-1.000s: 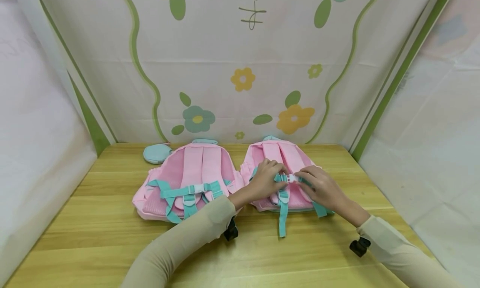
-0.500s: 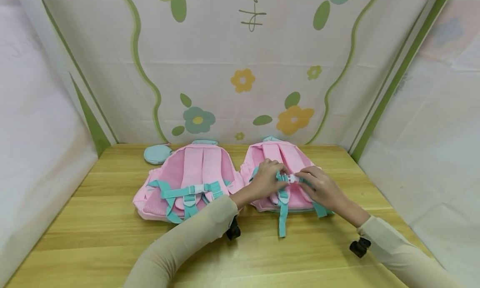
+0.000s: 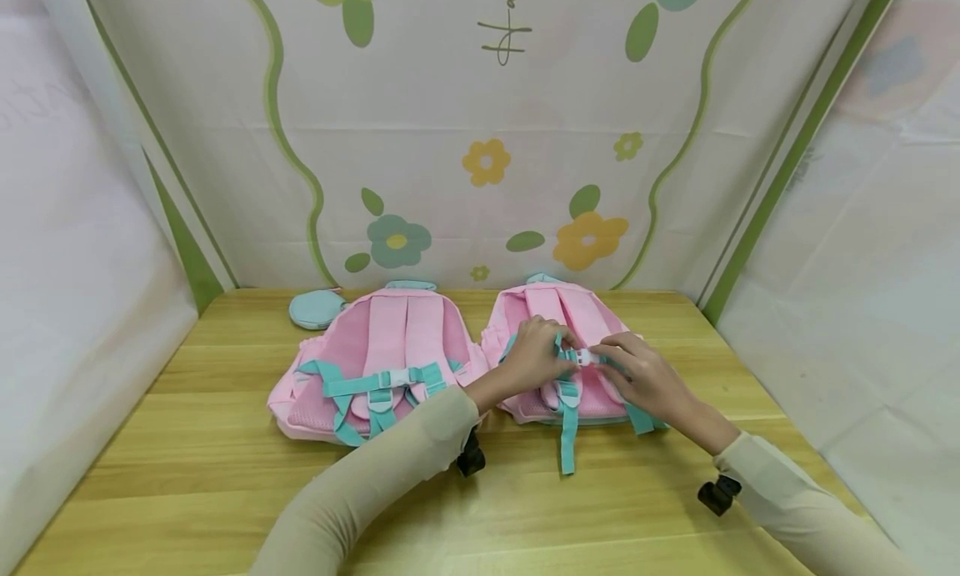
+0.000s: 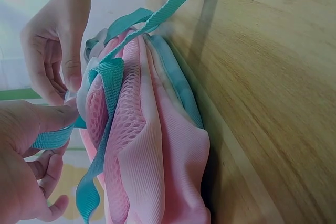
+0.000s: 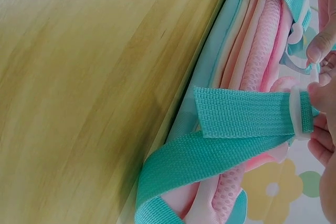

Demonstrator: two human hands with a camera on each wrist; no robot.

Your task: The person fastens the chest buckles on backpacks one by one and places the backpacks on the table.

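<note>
The right pink backpack (image 3: 517,303) lies on the table with its straps facing up. Over its straps, a white side-release buckle (image 3: 584,357) on a teal webbing strap sits between my two hands. My left hand (image 3: 534,355) pinches the teal strap (image 4: 55,139) beside the buckle, and a bend of webbing sticks up at its fingers. From the other side, my right hand (image 3: 641,374) grips the buckle's right part between thumb and fingers. A teal strap end (image 5: 244,113) hangs out beside that hand in the right wrist view. Fingers partly cover the buckle in both wrist views.
The left pink backpack (image 3: 345,334) lies alongside, its white buckle (image 3: 400,378) joined across the shoulder straps. A small light-blue round pouch (image 3: 315,309) rests behind it. Flower-printed cloth (image 3: 420,184) rises at the back edge of the wooden table (image 3: 540,518).
At my left fingers, the teal webbing has come up into a small bend above the hand. Both hands stay at the buckle, almost in place.
</note>
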